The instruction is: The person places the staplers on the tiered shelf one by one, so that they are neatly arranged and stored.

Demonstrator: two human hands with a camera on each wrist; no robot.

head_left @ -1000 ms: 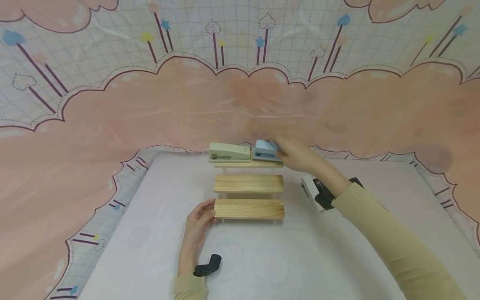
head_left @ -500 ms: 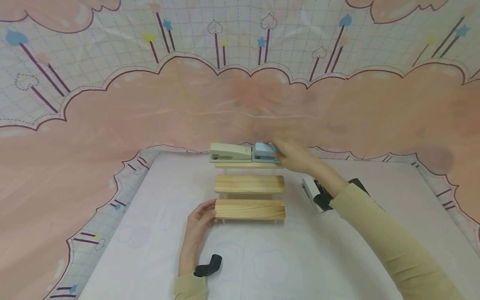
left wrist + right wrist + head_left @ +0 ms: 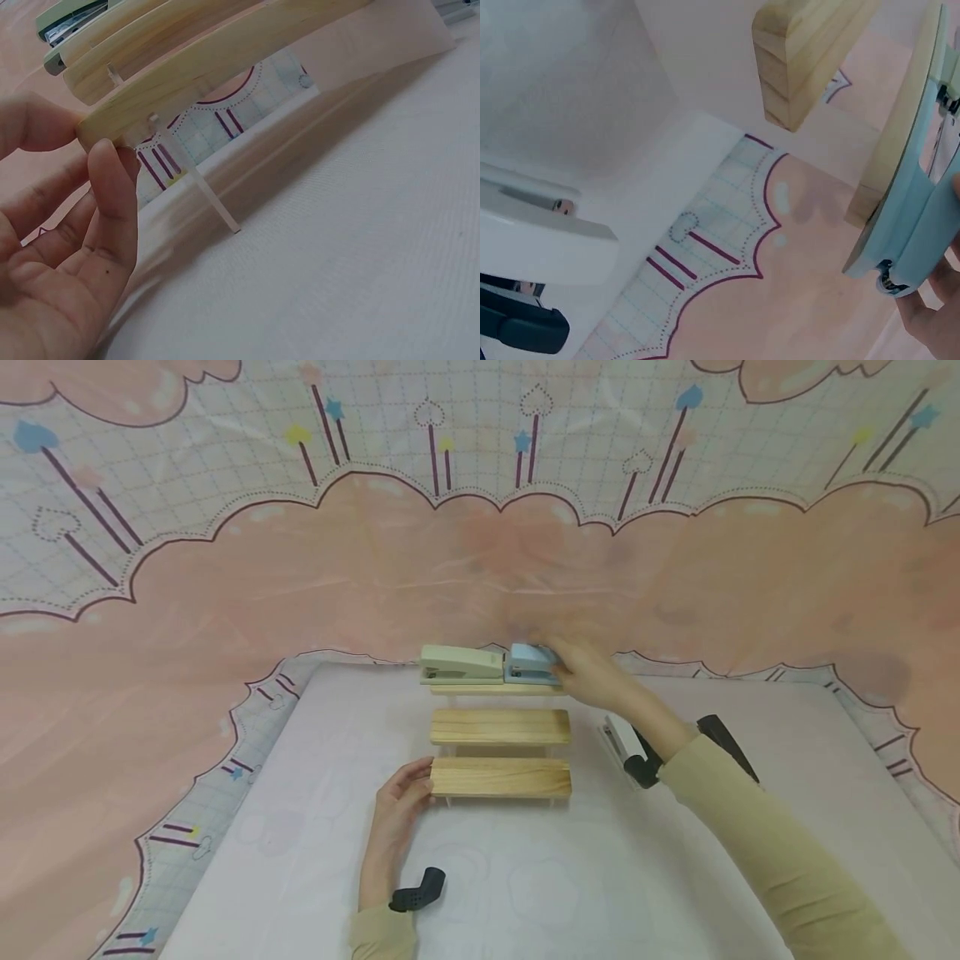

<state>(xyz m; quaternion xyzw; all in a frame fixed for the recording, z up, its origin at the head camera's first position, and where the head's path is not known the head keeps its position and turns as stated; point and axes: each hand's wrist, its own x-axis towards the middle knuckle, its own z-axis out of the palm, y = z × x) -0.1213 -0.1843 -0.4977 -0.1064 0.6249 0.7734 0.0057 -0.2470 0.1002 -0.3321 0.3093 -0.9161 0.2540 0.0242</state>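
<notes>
A: The blue stapler (image 3: pixel 529 664) has come slightly down and in toward the green stapler (image 3: pixel 461 664) over the last second.

B: Where does that put it?

A: Along the top board (image 3: pixel 495 691), right of the green one. In the right wrist view its end juts past the board's. Whether the two staplers touch, I can't tell.

B: And the right grip (image 3: pixel 588 670)?

A: Holding the blue stapler's right end, fingers curled on it.

B: The left grip (image 3: pixel 401 797)?

A: Narrow, pinching the left end of the bottom board (image 3: pixel 500 778). The middle board (image 3: pixel 500 727) sits behind that.

B: What else is on the worktop (image 3: pixel 510 877)?

A: A white stapler (image 3: pixel 624 735) right of the boards, and a dark thing (image 3: pixel 727 747), partly hidden by the right sleeve (image 3: pixel 750 827).
</notes>
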